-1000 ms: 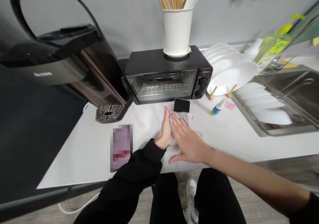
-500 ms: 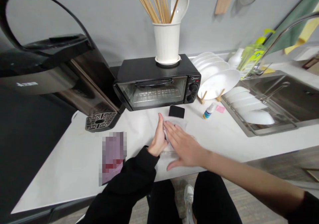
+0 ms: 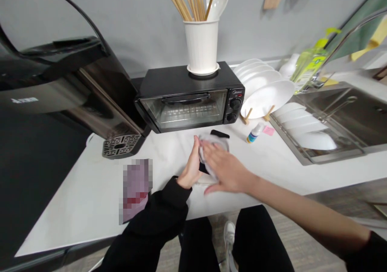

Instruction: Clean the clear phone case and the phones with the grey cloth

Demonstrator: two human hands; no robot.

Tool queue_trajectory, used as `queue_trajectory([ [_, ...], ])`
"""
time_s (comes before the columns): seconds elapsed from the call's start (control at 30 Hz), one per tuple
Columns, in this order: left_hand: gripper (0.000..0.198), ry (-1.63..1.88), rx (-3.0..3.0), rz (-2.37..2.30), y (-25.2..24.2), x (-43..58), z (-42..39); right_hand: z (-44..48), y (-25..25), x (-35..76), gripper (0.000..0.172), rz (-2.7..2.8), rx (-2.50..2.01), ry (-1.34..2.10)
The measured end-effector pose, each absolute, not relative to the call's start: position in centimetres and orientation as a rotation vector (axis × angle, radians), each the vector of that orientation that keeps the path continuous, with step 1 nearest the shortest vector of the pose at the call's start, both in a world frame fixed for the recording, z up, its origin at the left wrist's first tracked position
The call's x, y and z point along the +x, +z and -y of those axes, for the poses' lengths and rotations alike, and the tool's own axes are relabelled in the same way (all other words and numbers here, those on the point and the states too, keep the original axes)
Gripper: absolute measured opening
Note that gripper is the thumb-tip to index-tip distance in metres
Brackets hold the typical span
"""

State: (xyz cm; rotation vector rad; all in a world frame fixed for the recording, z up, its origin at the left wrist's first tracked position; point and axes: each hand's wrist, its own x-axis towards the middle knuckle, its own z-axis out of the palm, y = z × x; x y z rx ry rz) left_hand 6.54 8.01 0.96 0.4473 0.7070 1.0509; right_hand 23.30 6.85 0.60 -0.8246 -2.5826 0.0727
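Observation:
A black phone lies along the counter, mostly hidden, with dark parts showing at its near and far ends. My left hand is closed along its left edge, thumb pointing up. Over the middle of the phone is a thin whitish cloth, crumpled and partly see-through. My right hand presses on this cloth with its fingers held together and nearly flat, thumb apart toward the near side. Something pale and flat shows beneath the hands; I cannot make out what it is.
Behind the hands stands a black toaster oven topped by a white cup of chopsticks. A dispenser machine and a blurred-out item are left. Rightward are a small spray bottle, plates and a sink.
My right hand has shifted the cloth across the phone, toward the far right. The phone's near dark part shows more now, its far end less. My left hand stays nearly in place.

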Motion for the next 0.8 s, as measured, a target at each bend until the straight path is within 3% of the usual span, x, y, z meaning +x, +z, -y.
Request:
queue_trajectory([
  [0.13, 0.076, 1.036, 0.410, -0.787, 1.8, 6.5, -8.1, -6.7, 1.0, 23.6, 0.109, 2.638, -0.780, 0.088],
  [0.3, 0.054, 1.104, 0.479, -0.878, 1.9, 7.2, -8.0, -6.3, 1.1, 22.9, 0.098, 2.457, -0.970, 0.071],
  [0.47, 0.062, 1.330, 0.498, -1.064, 0.6, 8.1, -6.1, -3.0, -0.4, 22.0, 0.061, 2.435, -0.890, 0.287],
  [0.57, 0.050, 1.463, 0.649, -1.145, -0.4, 9.5, -4.6, -3.2, -0.4, 21.8, 0.059, 2.091, -1.024, 0.405],
  [0.7, 0.049, 1.503, 0.943, -1.193, -0.3, 11.1, -4.3, -4.1, -0.3, 20.8, 0.068, 1.453, -1.044, 0.666],
  [0.8, 0.047, 1.548, 1.189, -1.191, 0.6, 10.9, -5.3, -3.7, -0.8, 20.5, 0.056, 1.052, -0.985, 1.098],
])
